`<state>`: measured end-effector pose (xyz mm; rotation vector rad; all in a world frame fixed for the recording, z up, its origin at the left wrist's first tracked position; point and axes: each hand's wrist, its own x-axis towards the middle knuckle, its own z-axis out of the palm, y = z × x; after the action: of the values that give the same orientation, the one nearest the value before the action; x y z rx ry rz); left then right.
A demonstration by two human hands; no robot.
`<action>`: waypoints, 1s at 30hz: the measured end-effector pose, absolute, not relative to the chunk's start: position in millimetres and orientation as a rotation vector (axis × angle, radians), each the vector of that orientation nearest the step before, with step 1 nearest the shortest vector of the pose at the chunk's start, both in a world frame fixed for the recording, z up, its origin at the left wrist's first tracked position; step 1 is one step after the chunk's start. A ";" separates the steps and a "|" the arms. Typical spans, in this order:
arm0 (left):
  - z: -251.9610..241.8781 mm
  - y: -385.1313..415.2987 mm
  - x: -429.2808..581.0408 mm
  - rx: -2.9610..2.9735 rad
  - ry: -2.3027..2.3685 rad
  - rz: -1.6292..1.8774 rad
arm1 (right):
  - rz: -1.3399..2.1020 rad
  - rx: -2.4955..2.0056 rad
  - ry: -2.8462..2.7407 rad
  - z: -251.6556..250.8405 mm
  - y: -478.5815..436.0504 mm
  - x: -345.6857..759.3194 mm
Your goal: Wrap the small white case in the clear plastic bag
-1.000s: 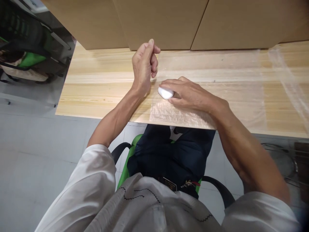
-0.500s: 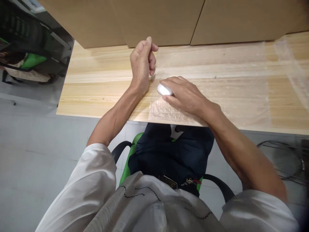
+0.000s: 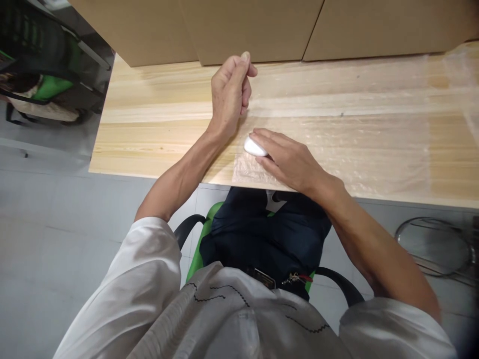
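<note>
Right hand (image 3: 286, 157) gripping white rounded object (image 3: 255, 146), mid-frame, over clear film (image 3: 389, 144) on counter (image 3: 149, 124). Left hand (image 3: 230, 89) curled closed, upper centre. Likely a guiding step; next move calls for steady grip.

Compared with a second ago, the right hand (image 3: 292, 157) and the white rounded object (image 3: 255, 147) in its grip sit closer to the near edge of the tabletop (image 3: 149, 114), the right wrist now almost over that edge; the left hand (image 3: 228, 94) is slightly farther from the left end of the tabletop.
</note>
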<state>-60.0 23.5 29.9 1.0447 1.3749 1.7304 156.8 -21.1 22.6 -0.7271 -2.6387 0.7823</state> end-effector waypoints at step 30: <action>43.2 -63.7 -93.3 0.900 1.483 1.722 | 0.552 -0.848 -2.460 -13.4 -29.2 182.9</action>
<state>-93.3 -63.7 43.2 0.9005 1.4829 1.7220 182.9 -29.2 -13.4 -0.8477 -2.4601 0.5520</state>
